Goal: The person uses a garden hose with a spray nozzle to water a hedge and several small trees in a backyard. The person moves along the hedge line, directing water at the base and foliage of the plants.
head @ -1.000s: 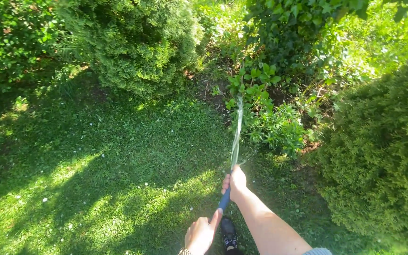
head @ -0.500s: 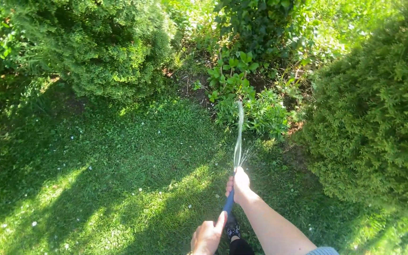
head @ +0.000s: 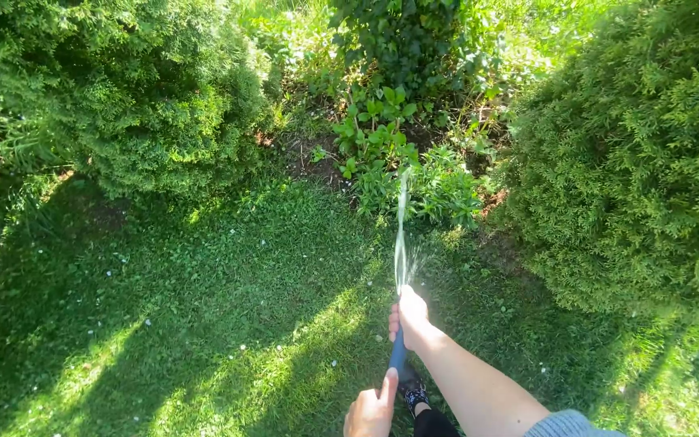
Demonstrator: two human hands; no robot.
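Observation:
My right hand (head: 411,318) grips the end of a blue garden hose (head: 398,355), thumb over the outlet. A thin jet of water (head: 401,235) shoots forward from it and lands on low leafy plants (head: 422,186) at the edge of the lawn. My left hand (head: 370,411) holds the same hose lower down, near the bottom edge of the view. Below the hands a dark shoe (head: 411,392) shows on the grass.
Sunlit and shaded lawn (head: 204,316) spreads to the left. A dense conifer bush (head: 131,89) stands at the back left, another (head: 641,154) fills the right. A dark-leaved shrub (head: 402,36) and bare soil (head: 317,158) lie straight ahead.
The view has shifted forward and to the right; the bushes sit nearer and lower in frame. The jet now reaches the leafy plants ahead. Both hands keep their grip on the hose.

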